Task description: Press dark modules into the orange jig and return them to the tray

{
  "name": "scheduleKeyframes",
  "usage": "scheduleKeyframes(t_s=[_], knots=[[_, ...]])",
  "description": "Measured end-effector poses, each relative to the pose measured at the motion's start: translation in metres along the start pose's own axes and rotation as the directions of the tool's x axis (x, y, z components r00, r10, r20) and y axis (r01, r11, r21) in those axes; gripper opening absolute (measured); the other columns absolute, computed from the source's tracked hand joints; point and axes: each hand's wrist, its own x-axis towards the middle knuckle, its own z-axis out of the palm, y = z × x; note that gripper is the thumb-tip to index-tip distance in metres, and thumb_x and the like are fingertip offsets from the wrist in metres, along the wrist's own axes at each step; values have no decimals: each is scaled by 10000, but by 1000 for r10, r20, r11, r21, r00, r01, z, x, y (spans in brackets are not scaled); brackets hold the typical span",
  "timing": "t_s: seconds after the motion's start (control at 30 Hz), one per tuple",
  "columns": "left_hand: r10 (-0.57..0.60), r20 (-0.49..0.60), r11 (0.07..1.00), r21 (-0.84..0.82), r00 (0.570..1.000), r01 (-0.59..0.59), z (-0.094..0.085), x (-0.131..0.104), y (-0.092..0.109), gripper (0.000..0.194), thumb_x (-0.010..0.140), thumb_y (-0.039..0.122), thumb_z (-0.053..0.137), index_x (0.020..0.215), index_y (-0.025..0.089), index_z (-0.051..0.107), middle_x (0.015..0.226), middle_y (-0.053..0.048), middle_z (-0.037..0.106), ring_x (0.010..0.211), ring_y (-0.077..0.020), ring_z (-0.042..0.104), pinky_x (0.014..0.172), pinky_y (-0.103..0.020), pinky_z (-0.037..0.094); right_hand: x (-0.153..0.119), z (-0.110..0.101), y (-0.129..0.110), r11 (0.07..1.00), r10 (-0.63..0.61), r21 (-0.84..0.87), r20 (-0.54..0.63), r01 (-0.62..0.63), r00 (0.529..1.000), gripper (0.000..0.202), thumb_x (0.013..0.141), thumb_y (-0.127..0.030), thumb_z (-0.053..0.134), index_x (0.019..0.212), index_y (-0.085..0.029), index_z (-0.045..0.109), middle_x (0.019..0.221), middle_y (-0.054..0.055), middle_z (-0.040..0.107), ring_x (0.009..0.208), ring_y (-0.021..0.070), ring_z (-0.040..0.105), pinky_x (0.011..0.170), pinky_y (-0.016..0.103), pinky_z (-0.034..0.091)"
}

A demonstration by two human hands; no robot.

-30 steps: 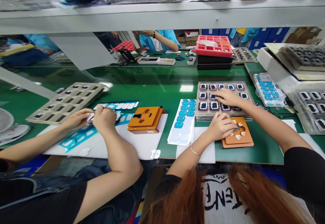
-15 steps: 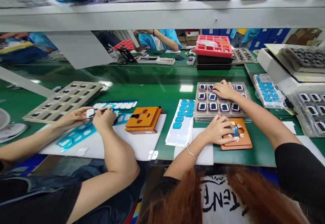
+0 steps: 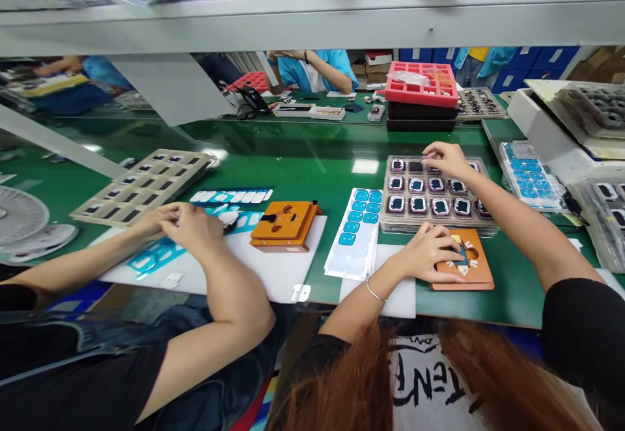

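Note:
My left hand (image 3: pixel 436 255), a thin bracelet at its wrist, lies with fingers spread on an orange fixture (image 3: pixel 481 275). Under and beside its fingertips a blue piece (image 3: pixel 459 257) with a yellow tab sits in the fixture, partly covered. Beyond it, my right hand (image 3: pixel 448 159) is above the back row of a clear plastic tray (image 3: pixel 390 226). Thumb and fingertips pinch a small square part with a purplish edge (image 3: pixel 428 155), mostly hidden by the fingers. Square white-rimmed parts with dark centres (image 3: pixel 440 206) fill several pockets; one back-row pocket (image 3: pixel 416 166) looks dark.
Left of the tray lies a white sheet of blue stickers (image 3: pixel 347 239). A co-worker's hands (image 3: pixel 188 222) meet over blue film, near another orange fixture (image 3: pixel 283 226) and a beige tray (image 3: pixel 146 180). A shelf (image 3: pixel 312 24) crosses above; stacked trays (image 3: pixel 598 222) stand right.
My right hand has lifted slightly from the tray, fingers now pinched on a part; a back-row pocket that held one looks dark. My left hand stays on the fixture. The view shifted slightly.

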Motion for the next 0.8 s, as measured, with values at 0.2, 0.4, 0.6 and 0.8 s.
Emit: scheduleKeyframes(t_s=[0.2, 0.4, 0.6, 0.8], knots=[[30, -46, 1000, -1, 998, -30, 1, -1, -1, 435, 875, 623, 622, 1040, 239, 739, 1153, -29, 722, 1070, -243, 530, 855, -405, 276, -105, -25, -16, 882, 130, 452, 31, -130, 991, 420, 811, -531, 705, 1084, -212, 709, 770, 26, 687, 581, 150, 616, 558, 298, 525], [47, -79, 999, -21, 996, -49, -1, 0, -2, 401, 883, 575, 630, 1029, 212, 719, 1116, -53, 724, 1051, -250, 538, 865, -405, 279, -201, -34, -12, 861, 35, 506, 41, -51, 999, 212, 848, -426, 726, 952, -249, 778, 765, 51, 733, 564, 180, 664, 480, 300, 558], [62, -109, 997, -38, 992, -66, -4, 0, -2, 366, 897, 536, 602, 1031, 214, 713, 1095, -47, 722, 1027, -248, 537, 848, -405, 280, -216, -38, 6, 938, -231, 253, -57, 237, 971, 78, 838, -251, 736, 913, -230, 729, 746, 39, 725, 553, 148, 632, 504, 264, 527], [22, -44, 998, -55, 999, -24, -4, -1, -3, 398, 914, 575, 564, 1046, 229, 710, 1126, -51, 723, 1072, -263, 541, 887, -425, 284, -215, -38, 9, 937, -267, 241, 29, 252, 963, 54, 865, -253, 705, 860, -222, 662, 614, -11, 623, 456, 100, 510, 422, 224, 432]])
